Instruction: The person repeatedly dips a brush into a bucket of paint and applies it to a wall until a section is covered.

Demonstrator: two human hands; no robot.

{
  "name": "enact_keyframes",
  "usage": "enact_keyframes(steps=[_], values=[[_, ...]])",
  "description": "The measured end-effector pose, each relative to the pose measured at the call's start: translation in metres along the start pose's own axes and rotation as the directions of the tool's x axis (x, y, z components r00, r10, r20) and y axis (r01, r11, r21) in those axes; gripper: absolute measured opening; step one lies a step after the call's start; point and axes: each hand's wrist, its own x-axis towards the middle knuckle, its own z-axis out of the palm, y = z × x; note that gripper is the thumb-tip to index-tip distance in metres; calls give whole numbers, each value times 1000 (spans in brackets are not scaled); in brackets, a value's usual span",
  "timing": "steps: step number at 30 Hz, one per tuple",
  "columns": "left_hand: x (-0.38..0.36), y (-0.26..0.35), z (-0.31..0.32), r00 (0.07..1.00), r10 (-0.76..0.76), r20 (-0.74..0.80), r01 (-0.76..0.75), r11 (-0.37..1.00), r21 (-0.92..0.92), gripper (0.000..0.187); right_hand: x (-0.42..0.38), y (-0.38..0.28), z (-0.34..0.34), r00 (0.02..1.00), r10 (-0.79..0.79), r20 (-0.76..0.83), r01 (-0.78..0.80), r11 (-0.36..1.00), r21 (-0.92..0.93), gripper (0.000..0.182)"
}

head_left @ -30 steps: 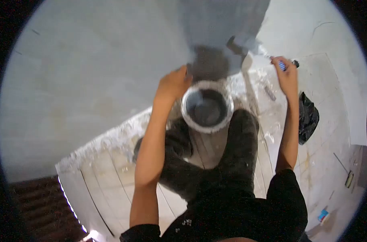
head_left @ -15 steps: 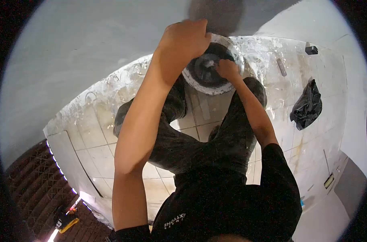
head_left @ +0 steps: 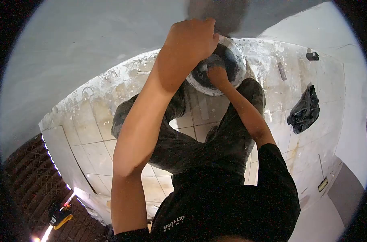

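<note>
A bucket (head_left: 240, 70) with a white, paint-smeared rim and a dark inside stands on the floor against the wall, between my knees. My left hand (head_left: 193, 38) is closed above the bucket's far left rim; its fingers curl out of sight, so what it grips is hidden. Down inside the bucket, my right hand (head_left: 218, 76) looks closed at a greyish rounded thing (head_left: 214, 61) whose kind I cannot make out. The fingertips of that hand are not visible.
Behind the bucket rises a grey wall (head_left: 111, 32). White splatter marks the tiled floor (head_left: 86, 141). To the right lie a black plastic bag (head_left: 304, 111), a small black box (head_left: 312, 56) and a flat brownish bar (head_left: 281, 71). A brown slatted surface (head_left: 26, 181) is at lower left.
My right hand has moved left inside the bucket, along with the greyish thing. My left hand has shifted slightly right and stays closed. The view has tilted a little.
</note>
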Motion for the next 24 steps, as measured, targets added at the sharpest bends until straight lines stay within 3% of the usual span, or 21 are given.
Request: enact_keyframes(steps=[6,12,15,18,21,24], values=[[-1,3,3,999,15,-40,-16,1000,-25,47,-14,14,-12,980,-107,167,113,993,-23,28],[3,11,-9,992,-54,113,59,997,-41,51,-28,38,-23,957,-235,172,244,969,-37,29],[3,12,-9,995,-34,92,38,998,-49,51,-31,53,-23,940,-309,146,318,948,-36,33],[3,13,-5,997,-37,66,38,999,-20,51,-28,64,-25,954,-271,127,276,961,-26,33],[5,14,-7,995,-34,93,37,999,-33,50,-18,57,-49,983,-82,165,87,996,-25,39],[4,17,-5,998,-34,59,36,999,-34,47,-4,56,-44,999,32,17,-32,999,-28,47]])
